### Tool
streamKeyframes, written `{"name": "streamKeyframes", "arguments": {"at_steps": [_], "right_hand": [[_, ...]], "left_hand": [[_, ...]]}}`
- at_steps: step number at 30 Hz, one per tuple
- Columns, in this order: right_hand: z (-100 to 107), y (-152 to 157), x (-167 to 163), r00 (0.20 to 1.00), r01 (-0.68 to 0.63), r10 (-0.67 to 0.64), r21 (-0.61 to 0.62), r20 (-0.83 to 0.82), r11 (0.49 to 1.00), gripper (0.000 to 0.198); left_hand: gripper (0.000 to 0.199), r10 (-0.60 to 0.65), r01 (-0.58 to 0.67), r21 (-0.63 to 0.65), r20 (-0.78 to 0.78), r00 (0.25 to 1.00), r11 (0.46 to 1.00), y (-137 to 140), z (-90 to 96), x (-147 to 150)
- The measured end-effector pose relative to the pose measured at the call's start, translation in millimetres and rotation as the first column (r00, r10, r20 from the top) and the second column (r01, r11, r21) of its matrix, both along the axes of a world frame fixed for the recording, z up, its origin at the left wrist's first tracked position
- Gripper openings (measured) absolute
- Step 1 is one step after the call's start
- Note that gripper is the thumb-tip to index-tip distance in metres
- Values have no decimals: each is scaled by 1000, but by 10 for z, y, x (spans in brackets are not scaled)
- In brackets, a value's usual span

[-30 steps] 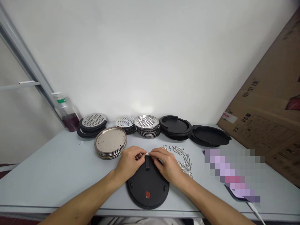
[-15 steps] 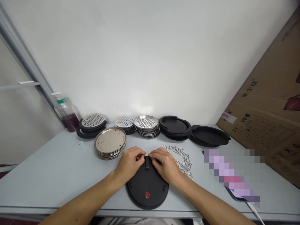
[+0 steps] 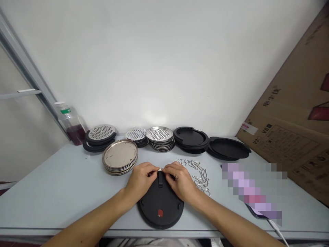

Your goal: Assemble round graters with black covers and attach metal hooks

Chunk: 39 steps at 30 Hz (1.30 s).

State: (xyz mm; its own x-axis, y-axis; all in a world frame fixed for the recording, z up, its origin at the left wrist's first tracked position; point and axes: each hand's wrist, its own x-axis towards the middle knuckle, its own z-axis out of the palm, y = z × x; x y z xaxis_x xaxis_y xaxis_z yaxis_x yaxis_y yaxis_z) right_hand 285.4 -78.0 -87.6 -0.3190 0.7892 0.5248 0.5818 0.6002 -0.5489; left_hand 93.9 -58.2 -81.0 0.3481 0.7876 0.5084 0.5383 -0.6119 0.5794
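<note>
A black round plastic base lies on the table in front of me, with a red dot near its lower edge and a raised black tab at its upper end. My left hand and my right hand meet at that upper end. Thumbs and fingertips of both pinch a small metal wire clip, of which only a bright sliver shows. Several loose bent-wire clips are scattered just right of my right hand. To the left of my left hand stands a stack of round metal plates.
Along the wall stand perforated discs in black holders, more perforated discs, a stack of grater discs, black rings and black trays. A bottle of dark liquid, a blurred phone and a cardboard box flank them.
The view has shifted very slightly. Both hands keep their pinch at the upper end of the black base, with hardly any visible movement.
</note>
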Motion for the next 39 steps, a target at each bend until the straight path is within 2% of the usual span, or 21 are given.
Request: {"name": "streamKeyframes", "arguments": {"at_steps": [9,15,26,39], "right_hand": [[42,-18,-5,1000,-26,25,28,6,999,28],[19,-29,-10,999,-42,41,35,13,999,32],[9,-32,-25,999,-2,0,69,35,998,27],[3,-34,-21,998,47,-49,41,39,998,27]], "left_hand": [[20,2,-1,14,-61,998,1000,9,6,-5],[18,-42,47,40,-121,992,998,17,16,-17],[19,-102,117,77,-177,979,990,20,41,-4],[24,-164,169,35,-124,979,985,19,71,3]]}}
